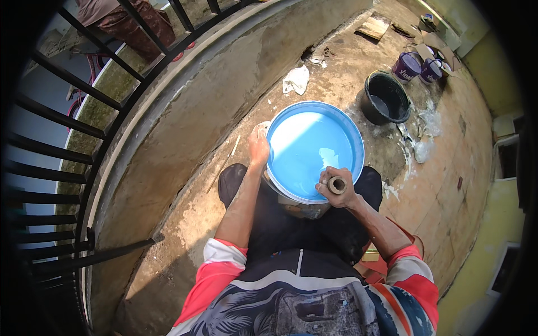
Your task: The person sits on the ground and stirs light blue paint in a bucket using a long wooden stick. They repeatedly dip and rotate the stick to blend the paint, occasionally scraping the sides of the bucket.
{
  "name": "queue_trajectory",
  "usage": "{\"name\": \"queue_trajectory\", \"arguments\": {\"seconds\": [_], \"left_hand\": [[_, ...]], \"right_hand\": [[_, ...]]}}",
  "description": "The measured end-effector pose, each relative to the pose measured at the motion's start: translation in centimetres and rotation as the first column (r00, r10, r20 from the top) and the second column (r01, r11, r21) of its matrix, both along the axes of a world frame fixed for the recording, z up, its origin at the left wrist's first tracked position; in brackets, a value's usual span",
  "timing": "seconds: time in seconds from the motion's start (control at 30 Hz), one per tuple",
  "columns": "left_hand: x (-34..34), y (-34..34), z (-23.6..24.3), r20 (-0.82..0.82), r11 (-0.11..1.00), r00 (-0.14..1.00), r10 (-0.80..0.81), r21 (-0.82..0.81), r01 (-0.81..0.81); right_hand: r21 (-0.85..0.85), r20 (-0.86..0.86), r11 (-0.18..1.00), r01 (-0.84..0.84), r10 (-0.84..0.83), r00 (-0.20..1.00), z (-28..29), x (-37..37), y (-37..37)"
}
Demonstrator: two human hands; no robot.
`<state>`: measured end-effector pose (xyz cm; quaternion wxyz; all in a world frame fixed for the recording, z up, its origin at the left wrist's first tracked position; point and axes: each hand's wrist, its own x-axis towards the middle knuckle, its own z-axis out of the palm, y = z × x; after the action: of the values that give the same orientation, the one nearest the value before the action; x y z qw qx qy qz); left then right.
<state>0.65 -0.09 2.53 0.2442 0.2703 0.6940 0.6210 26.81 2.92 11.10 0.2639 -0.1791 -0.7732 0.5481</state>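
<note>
This looks like a yard outside a home. Sun shines on the floor (434,232). A black fence (126,106) and low wall (168,129) stand left, a yellow wall (476,274) right.

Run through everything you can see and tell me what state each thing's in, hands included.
Left hand: against the paint bucket's left rim
Right hand: closed around the stick
Stick: gripped, round end up
Paint bucket: open, nearly full
Blue paint: liquid, partly sunlit
Black bucket: open, standing
White cloth: crumpled
Purple buckets: standing, lids unclear
Clear plastic: crumpled
</note>
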Motion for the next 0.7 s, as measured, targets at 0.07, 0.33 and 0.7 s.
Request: {"name": "queue_trajectory", "arguments": {"seconds": [0.07,0.33,0.7], "left_hand": [[0.2,-0.1,0.5,0.031,1.000,1.000,-0.007,-0.017,0.008],[-0.5,0.2,-0.2,-0.001,0.998,1.000,-0.006,-0.066,0.005],[-0.2,-0.3,0.3,0.100,0.999,0.995,-0.031,-0.036,0.035]], "right_hand": [[-0.091,-0.092,0.986,0.143,-0.151,0.984,-1.8,0.4,3.9],[-0.090,-0.329,0.813,0.576,-0.570,0.753,-4.4,-9.7,16.7],[-0.321,-0.208,0.941,0.108,-0.182,0.961,-1.5,-14.8,2.1]]}}
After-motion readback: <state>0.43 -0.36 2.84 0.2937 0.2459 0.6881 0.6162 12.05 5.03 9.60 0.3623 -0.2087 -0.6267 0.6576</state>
